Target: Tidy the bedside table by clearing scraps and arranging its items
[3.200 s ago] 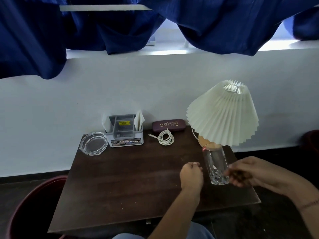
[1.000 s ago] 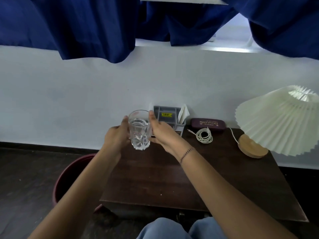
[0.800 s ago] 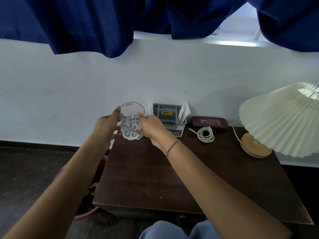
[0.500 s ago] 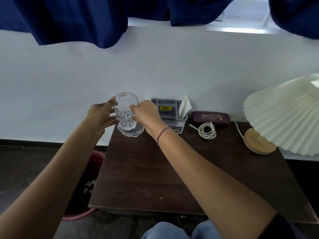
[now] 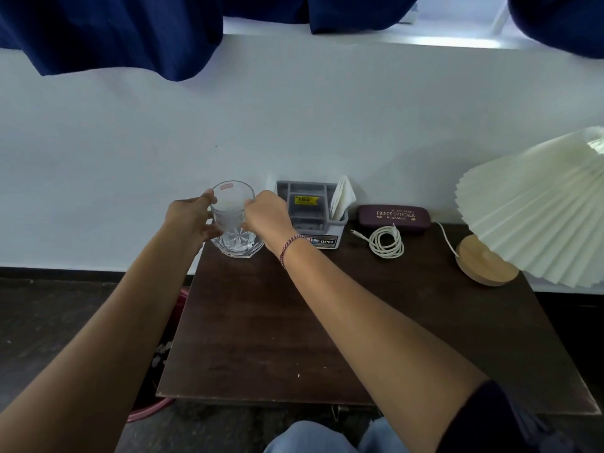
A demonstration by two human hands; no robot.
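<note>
- White wall and dark blue curtain [image 5: 114, 31] fill the back, the dark wooden table [image 5: 359, 322] lies in front of us, and all the action is at its far left corner.
- We see the glass [image 5: 232, 217] upright at that corner, over a clear dish [image 5: 240, 253] and just beside the grey organiser [image 5: 313, 220]. We cannot tell whether its base has fully landed.
- Our left hand [image 5: 191, 219] curls round the glass's left side with the thumb up near the rim. Our right hand [image 5: 266, 214] grips the right side with bent fingers, so both hands are holding it.
- Now for the touchdown, as we read it: we want the glass level and centred in the dish, coming down slowly, because glass on glass can chip or skid.
- Letting go looks best one hand at a time, the other steadying until it stands alone.
- The right hand sits close to the organiser, so we would draw it back toward ourselves rather than sideways.
- Along the back edge we also spot a glasses case [image 5: 392, 215], a coiled cable [image 5: 386, 241] and a lamp [image 5: 536, 210]. A red bin [image 5: 152, 411] peeks out below the table's left side.
</note>
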